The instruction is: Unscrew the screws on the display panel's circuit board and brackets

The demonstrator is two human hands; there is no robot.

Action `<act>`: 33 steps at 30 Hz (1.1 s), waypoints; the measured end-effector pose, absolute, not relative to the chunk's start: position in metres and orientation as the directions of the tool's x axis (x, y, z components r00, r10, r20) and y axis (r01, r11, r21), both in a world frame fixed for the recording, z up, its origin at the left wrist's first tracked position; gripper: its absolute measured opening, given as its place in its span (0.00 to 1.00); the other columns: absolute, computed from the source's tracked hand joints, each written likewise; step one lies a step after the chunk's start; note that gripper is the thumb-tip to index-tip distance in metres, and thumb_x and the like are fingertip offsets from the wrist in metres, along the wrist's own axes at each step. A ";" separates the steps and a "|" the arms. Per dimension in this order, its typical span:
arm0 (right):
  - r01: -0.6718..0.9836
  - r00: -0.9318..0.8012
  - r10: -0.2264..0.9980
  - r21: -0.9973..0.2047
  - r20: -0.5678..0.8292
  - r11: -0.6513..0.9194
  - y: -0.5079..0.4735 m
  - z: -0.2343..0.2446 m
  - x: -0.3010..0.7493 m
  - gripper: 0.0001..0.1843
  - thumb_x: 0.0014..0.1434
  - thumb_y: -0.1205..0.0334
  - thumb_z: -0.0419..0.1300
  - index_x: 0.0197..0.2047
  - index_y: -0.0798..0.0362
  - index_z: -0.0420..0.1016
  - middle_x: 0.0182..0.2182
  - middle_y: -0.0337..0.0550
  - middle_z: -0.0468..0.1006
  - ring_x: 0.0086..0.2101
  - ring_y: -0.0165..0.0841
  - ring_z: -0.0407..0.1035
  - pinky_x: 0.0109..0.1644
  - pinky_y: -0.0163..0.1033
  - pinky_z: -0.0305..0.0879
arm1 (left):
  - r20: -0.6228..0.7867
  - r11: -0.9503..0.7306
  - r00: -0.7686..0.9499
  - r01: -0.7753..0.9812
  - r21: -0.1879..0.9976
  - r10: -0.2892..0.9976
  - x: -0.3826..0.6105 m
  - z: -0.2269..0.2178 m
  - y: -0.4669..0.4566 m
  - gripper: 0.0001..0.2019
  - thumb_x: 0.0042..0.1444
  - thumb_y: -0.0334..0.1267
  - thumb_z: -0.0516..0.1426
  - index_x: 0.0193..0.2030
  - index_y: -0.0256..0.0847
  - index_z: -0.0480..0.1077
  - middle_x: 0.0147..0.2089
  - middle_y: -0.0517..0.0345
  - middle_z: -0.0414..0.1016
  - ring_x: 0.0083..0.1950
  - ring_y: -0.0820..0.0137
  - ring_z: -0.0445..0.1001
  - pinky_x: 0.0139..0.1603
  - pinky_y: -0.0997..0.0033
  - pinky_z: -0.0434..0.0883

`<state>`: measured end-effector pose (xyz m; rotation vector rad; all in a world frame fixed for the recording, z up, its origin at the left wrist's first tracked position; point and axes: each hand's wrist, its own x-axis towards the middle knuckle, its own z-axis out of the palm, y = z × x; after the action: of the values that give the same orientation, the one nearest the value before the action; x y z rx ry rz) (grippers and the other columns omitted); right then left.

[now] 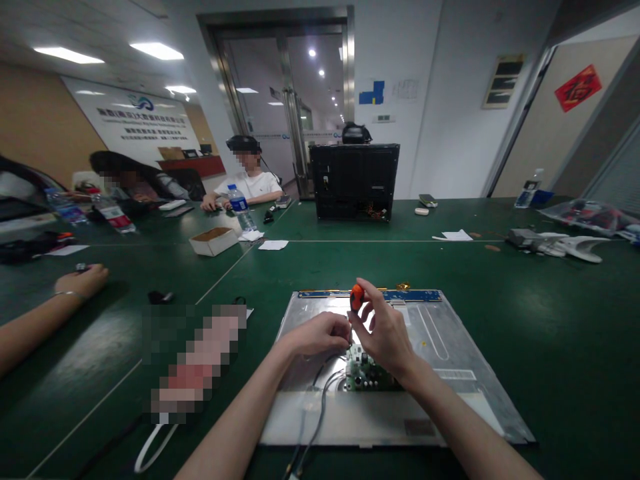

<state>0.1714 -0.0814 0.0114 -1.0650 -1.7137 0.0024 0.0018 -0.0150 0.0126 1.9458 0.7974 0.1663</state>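
A flat silver display panel [350,417] lies back side up before me, with a blue circuit strip [325,295] along its far edge. Near its middle sits a green circuit board [361,373], from which thin dark cables [323,407] run toward me. My right hand [387,333] is closed round a screwdriver [357,298] with an orange and black handle, held upright. Its tip is hidden near the board's far edge. My left hand [325,333] is closed by the screwdriver's lower end, fingertips pinched together; what they hold, if anything, is hidden.
A power bank-like blurred item [200,360] with a white loop lies left of the panel. Beyond are a small open box [214,241], a water bottle [240,208] and a black monitor housing [355,183]. A co-worker's arm [50,307] reaches in at left; others sit behind.
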 end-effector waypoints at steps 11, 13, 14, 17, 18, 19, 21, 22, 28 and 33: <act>0.634 -0.038 0.640 -0.476 0.768 0.609 -0.081 0.010 0.172 0.28 0.62 0.66 0.55 0.65 0.52 0.56 0.28 0.37 0.74 0.20 0.28 0.66 0.21 0.31 0.60 | -0.213 -0.291 0.780 0.450 0.845 0.588 0.002 0.011 -0.015 0.03 0.48 0.28 0.57 0.31 0.38 0.68 0.26 0.66 0.65 0.29 0.72 0.63 0.32 0.73 0.61; 0.637 -0.037 0.637 -0.473 0.770 0.609 -0.081 0.011 0.172 0.28 0.63 0.66 0.54 0.65 0.52 0.56 0.27 0.36 0.74 0.19 0.28 0.66 0.22 0.31 0.60 | -0.213 -0.309 0.781 0.459 0.833 0.587 0.001 0.010 -0.014 0.03 0.48 0.28 0.57 0.30 0.38 0.67 0.27 0.66 0.65 0.30 0.72 0.64 0.32 0.73 0.61; 0.638 -0.036 0.636 -0.472 0.771 0.608 -0.081 0.011 0.172 0.28 0.63 0.66 0.54 0.65 0.52 0.56 0.27 0.36 0.74 0.19 0.27 0.65 0.21 0.31 0.60 | -0.213 -0.315 0.783 0.460 0.830 0.584 0.001 0.009 -0.013 0.03 0.48 0.29 0.57 0.29 0.39 0.67 0.27 0.65 0.65 0.30 0.72 0.64 0.33 0.73 0.61; 0.639 -0.032 0.636 -0.473 0.771 0.606 -0.082 0.012 0.172 0.29 0.62 0.66 0.55 0.66 0.52 0.56 0.26 0.35 0.73 0.19 0.27 0.65 0.21 0.30 0.59 | -0.216 -0.311 0.790 0.455 0.834 0.574 0.001 0.007 -0.011 0.03 0.48 0.30 0.58 0.29 0.39 0.67 0.27 0.65 0.65 0.30 0.72 0.64 0.32 0.73 0.62; 0.640 -0.030 0.635 -0.474 0.772 0.605 -0.082 0.012 0.172 0.29 0.62 0.66 0.55 0.66 0.52 0.56 0.26 0.35 0.73 0.19 0.27 0.65 0.21 0.30 0.59 | -0.218 -0.306 0.791 0.453 0.838 0.572 0.001 0.007 -0.011 0.03 0.48 0.30 0.58 0.29 0.39 0.67 0.27 0.65 0.66 0.30 0.72 0.64 0.32 0.74 0.62; 0.641 -0.028 0.636 -0.474 0.771 0.604 -0.082 0.012 0.172 0.29 0.62 0.66 0.55 0.66 0.52 0.56 0.26 0.35 0.73 0.19 0.27 0.66 0.21 0.30 0.59 | -0.217 -0.303 0.791 0.450 0.840 0.572 0.001 0.007 -0.011 0.03 0.48 0.31 0.58 0.29 0.38 0.67 0.27 0.65 0.66 0.30 0.72 0.64 0.32 0.74 0.62; 0.643 -0.029 0.636 -0.473 0.771 0.602 -0.082 0.012 0.172 0.29 0.62 0.65 0.55 0.66 0.52 0.56 0.26 0.35 0.74 0.19 0.27 0.66 0.21 0.30 0.60 | -0.213 -0.303 0.790 0.447 0.842 0.575 0.002 0.009 -0.012 0.02 0.48 0.31 0.58 0.29 0.38 0.67 0.28 0.64 0.67 0.31 0.72 0.64 0.32 0.73 0.61; 0.643 -0.030 0.636 -0.472 0.771 0.603 -0.081 0.011 0.172 0.29 0.62 0.65 0.54 0.66 0.52 0.56 0.27 0.35 0.74 0.20 0.28 0.66 0.21 0.30 0.60 | -0.212 -0.303 0.790 0.447 0.842 0.576 0.002 0.009 -0.013 0.02 0.48 0.31 0.58 0.29 0.38 0.67 0.28 0.64 0.67 0.31 0.72 0.64 0.32 0.73 0.61; 0.656 -0.035 0.638 -0.465 0.769 0.595 -0.081 0.011 0.172 0.28 0.62 0.66 0.55 0.65 0.53 0.57 0.26 0.35 0.73 0.19 0.28 0.65 0.22 0.31 0.60 | -0.207 -0.292 0.784 0.442 0.848 0.585 0.001 0.010 -0.015 0.03 0.47 0.29 0.57 0.28 0.38 0.67 0.27 0.64 0.67 0.29 0.73 0.63 0.31 0.73 0.60; 0.653 -0.034 0.649 -0.475 0.760 0.590 -0.081 0.009 0.172 0.28 0.63 0.65 0.55 0.65 0.53 0.56 0.27 0.36 0.74 0.20 0.28 0.66 0.22 0.31 0.60 | -0.196 -0.296 0.781 0.437 0.849 0.593 0.001 0.008 -0.015 0.04 0.47 0.28 0.58 0.29 0.38 0.66 0.27 0.64 0.67 0.28 0.73 0.63 0.31 0.73 0.59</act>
<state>0.1715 -0.0808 0.0095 -1.0822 -1.7181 -0.0046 0.0009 -0.0149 0.0082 1.9383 0.7775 0.1889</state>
